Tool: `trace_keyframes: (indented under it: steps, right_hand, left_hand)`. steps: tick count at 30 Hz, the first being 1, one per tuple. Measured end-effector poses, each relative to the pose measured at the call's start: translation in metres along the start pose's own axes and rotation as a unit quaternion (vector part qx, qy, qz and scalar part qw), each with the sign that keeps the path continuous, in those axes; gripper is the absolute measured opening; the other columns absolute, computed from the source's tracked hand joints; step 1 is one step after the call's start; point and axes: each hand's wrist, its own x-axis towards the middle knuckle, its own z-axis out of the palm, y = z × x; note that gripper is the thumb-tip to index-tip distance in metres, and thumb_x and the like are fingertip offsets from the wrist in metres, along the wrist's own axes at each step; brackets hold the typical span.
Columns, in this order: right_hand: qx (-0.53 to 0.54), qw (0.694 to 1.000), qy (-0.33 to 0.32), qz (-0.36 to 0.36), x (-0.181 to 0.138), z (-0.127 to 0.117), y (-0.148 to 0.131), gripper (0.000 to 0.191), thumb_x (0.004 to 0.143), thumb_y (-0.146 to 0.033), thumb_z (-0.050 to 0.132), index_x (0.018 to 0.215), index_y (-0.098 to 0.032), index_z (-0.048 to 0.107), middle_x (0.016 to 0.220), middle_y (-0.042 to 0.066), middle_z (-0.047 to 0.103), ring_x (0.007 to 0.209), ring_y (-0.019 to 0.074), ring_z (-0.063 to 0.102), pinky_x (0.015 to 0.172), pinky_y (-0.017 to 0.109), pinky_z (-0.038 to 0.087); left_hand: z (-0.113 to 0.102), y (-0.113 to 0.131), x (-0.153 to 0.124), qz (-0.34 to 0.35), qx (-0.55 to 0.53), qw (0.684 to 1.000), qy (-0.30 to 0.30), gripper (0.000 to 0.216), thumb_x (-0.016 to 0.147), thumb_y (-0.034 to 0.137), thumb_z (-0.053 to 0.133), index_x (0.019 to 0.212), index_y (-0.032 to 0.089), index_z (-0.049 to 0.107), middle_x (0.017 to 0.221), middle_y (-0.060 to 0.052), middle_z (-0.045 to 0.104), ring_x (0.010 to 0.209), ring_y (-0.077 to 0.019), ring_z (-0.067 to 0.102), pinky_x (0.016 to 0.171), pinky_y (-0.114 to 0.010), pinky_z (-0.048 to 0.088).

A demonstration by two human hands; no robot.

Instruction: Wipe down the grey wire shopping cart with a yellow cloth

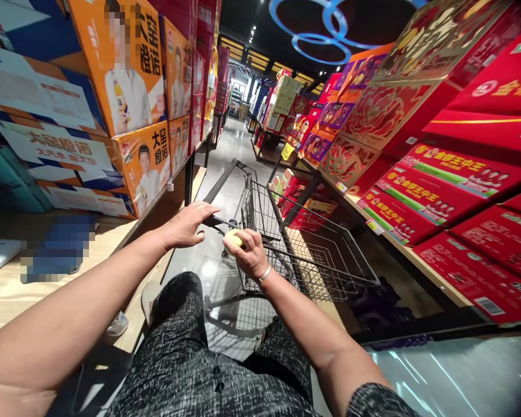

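My right hand (252,253), with a silver bracelet at its wrist, is wrapped round a pale yellow-green roundish thing (233,237), perhaps a fruit; the fingers cover part of it. My left hand (186,225) is stretched out palm down beside the cart's dark handle (220,180), its fingers extended and the thumb apart. Whether the left fingertips touch the handle or just hover over it, I cannot tell. The wire shopping cart (304,231) stands right in front of my knees, tilted in the view, and its basket shows no goods.
Orange and blue drink cartons (143,156) are stacked on a wooden shelf (113,237) to the left. Red boxes (434,185) and gold boxes (360,127) fill the right-hand shelf. Between them a shiny floor aisle (237,136) runs away. A blurred blue patch (61,246) lies on the left shelf.
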Motion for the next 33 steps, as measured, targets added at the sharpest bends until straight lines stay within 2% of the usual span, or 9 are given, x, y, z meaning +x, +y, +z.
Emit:
trace_keyframes:
  steps: [3, 6, 11, 15, 20, 23, 26, 29, 33]
  right_hand:
    - [0.003, 1.0, 0.016, 0.027, 0.049, 0.017, -0.011, 0.034, 0.089, -0.024, 0.066, 0.12, -0.038, 0.064, 0.123, 0.005, 0.056, 0.122, 0.0213, 0.045, 0.104, 0.038, 0.038]
    - [0.009, 1.0, -0.002, 0.0, 0.062, 0.029, -0.011, 0.027, 0.089, -0.025, 0.065, 0.113, -0.038, 0.066, 0.124, 0.002, 0.058, 0.123, 0.0194, 0.046, 0.105, 0.038, 0.037]
    - [-0.003, 0.999, 0.013, -0.05, -0.006, 0.012, 0.006, 0.02, 0.091, -0.026, 0.064, 0.106, -0.039, 0.065, 0.118, -0.005, 0.064, 0.122, 0.0151, 0.049, 0.104, 0.04, 0.032]
    - [0.038, 0.999, 0.014, 0.033, -0.06, -0.022, 0.014, 0.02, 0.087, -0.021, 0.065, 0.103, -0.031, 0.062, 0.112, 0.0, 0.062, 0.11, 0.0173, 0.055, 0.096, 0.038, 0.04]
    - [0.065, 0.96, 0.069, 0.264, -0.044, -0.035, 0.01, 0.045, 0.081, -0.036, 0.071, 0.119, -0.022, 0.051, 0.125, 0.013, 0.047, 0.117, 0.0264, 0.05, 0.093, 0.043, 0.049]
    - [0.112, 0.957, 0.062, 0.259, -0.012, -0.017, 0.009, 0.056, 0.078, -0.043, 0.073, 0.121, -0.018, 0.047, 0.13, 0.017, 0.045, 0.125, 0.027, 0.046, 0.099, 0.042, 0.047]
    - [0.159, 0.962, 0.018, 0.223, -0.005, -0.002, 0.018, 0.051, 0.079, -0.039, 0.072, 0.117, -0.017, 0.047, 0.116, 0.013, 0.058, 0.109, 0.0228, 0.056, 0.092, 0.037, 0.048]
    - [0.136, 0.969, -0.022, 0.207, -0.031, -0.008, 0.037, 0.045, 0.08, -0.036, 0.073, 0.114, -0.018, 0.05, 0.11, 0.01, 0.064, 0.103, 0.0228, 0.059, 0.087, 0.038, 0.045]
    - [0.06, 0.967, -0.038, 0.246, -0.1, -0.051, 0.075, 0.045, 0.081, -0.033, 0.072, 0.121, -0.022, 0.053, 0.112, 0.009, 0.064, 0.106, 0.024, 0.058, 0.089, 0.039, 0.042]
  left_hand:
    - [0.009, -0.001, -0.005, -0.04, 0.052, 0.998, 0.016, 0.066, 0.069, 0.015, 0.059, 0.134, 0.014, 0.05, 0.131, -0.016, 0.054, 0.128, -0.0316, 0.045, 0.107, -0.047, 0.04]
    - [0.013, 0.0, -0.009, -0.067, 0.075, 0.994, 0.032, 0.059, 0.071, 0.015, 0.059, 0.13, 0.016, 0.053, 0.132, -0.017, 0.055, 0.128, -0.0329, 0.047, 0.103, -0.047, 0.043]
    - [0.009, 0.001, -0.012, -0.059, 0.1, 0.993, 0.035, 0.049, 0.078, 0.018, 0.056, 0.127, 0.022, 0.056, 0.136, -0.014, 0.055, 0.129, -0.0331, 0.048, 0.1, -0.048, 0.04]
    - [0.004, 0.005, -0.01, -0.046, 0.128, 0.99, 0.046, 0.045, 0.078, 0.02, 0.06, 0.123, 0.025, 0.058, 0.13, -0.013, 0.06, 0.124, -0.0333, 0.052, 0.108, -0.056, 0.025]
    - [0.007, 0.036, 0.015, -0.018, 0.175, 0.984, 0.016, 0.043, 0.077, 0.03, 0.068, 0.119, 0.026, 0.062, 0.118, -0.012, 0.064, 0.116, -0.0349, 0.054, 0.11, -0.059, 0.016]
    - [0.018, 0.056, 0.032, 0.001, 0.186, 0.982, -0.025, 0.046, 0.078, 0.029, 0.07, 0.123, 0.023, 0.06, 0.123, -0.014, 0.061, 0.113, -0.0345, 0.055, 0.1, -0.052, 0.03]
    - [0.025, 0.058, 0.039, -0.015, 0.199, 0.978, -0.051, 0.034, 0.084, 0.038, 0.066, 0.114, 0.022, 0.063, 0.118, -0.013, 0.063, 0.102, -0.0326, 0.059, 0.084, -0.045, 0.038]
    - [0.024, 0.049, 0.039, -0.02, 0.21, 0.975, -0.063, 0.03, 0.09, 0.047, 0.06, 0.108, 0.024, 0.065, 0.114, -0.01, 0.065, 0.097, -0.0295, 0.062, 0.078, -0.04, 0.038]
    - [0.021, 0.042, 0.041, -0.03, 0.211, 0.975, -0.064, 0.033, 0.097, 0.048, 0.049, 0.119, 0.028, 0.063, 0.115, -0.008, 0.066, 0.095, -0.0271, 0.063, 0.077, -0.038, 0.036]
